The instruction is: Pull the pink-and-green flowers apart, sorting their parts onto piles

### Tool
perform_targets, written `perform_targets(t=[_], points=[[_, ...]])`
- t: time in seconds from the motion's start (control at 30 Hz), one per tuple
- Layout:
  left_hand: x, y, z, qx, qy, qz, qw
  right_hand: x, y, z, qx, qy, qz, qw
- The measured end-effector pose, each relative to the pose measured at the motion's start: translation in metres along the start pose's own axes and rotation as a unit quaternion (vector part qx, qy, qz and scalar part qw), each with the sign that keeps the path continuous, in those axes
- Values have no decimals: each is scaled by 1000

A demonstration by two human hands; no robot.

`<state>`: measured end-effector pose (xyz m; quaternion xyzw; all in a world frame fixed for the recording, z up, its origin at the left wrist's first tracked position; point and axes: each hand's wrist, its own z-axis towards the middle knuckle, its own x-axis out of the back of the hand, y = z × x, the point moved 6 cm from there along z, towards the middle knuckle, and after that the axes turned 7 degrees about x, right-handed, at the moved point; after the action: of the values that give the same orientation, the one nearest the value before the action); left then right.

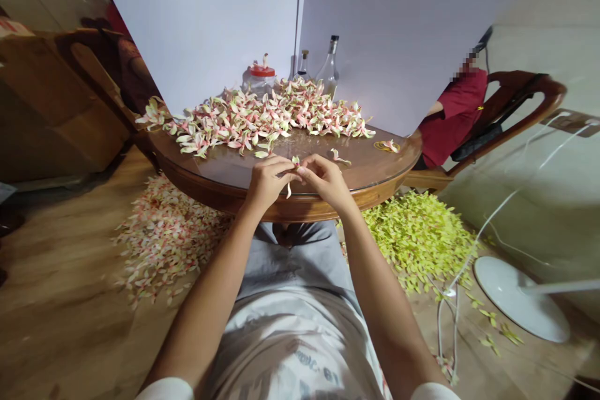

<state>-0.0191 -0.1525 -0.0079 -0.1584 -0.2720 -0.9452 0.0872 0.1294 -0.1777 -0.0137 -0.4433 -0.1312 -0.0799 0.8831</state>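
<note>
Both my hands meet over the near edge of a round wooden table [375,165] with a glossy top. Between the fingertips is a small pink-and-white artificial-looking flower [295,161], with one pale petal [289,190] hanging below. My left hand [268,180] pinches it from the left, its fingers closed. My right hand [324,176] pinches it from the other side, thumb against forefinger. Just beyond the hands lies a big heap of similar pink-and-white flowers [244,119]. A single loose flower [340,157] lies right of my fingers.
Behind the heap stand a red-lidded jar [262,72] and glass bottles [330,65]. Yellow rubber bands [385,145] lie at right. On the floor are a pink-white pile [173,225], a yellow-green pile [417,237], cables and a round white base [520,297]. A person in red [457,109] sits at right.
</note>
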Motion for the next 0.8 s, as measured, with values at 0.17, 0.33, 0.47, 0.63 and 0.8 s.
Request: perform_targets(t=[0.17,0.33,0.47,0.63,0.8], points=[[-12,-17,-5,12,-17,-35,999,-4,24,3,-21,8,57,998],[-15,-30,-7,42,-35,-78,995,-2,33,1,-30,11,53,998],[-16,-33,-7,53,-38,-90,994,-1,31,2,-13,13,59,998],[-15,-35,-7,63,-40,-104,992,-3,27,1,6,21,36,999],[-14,-36,-6,72,-41,-105,991,-4,20,-4,33,56,-54,996]])
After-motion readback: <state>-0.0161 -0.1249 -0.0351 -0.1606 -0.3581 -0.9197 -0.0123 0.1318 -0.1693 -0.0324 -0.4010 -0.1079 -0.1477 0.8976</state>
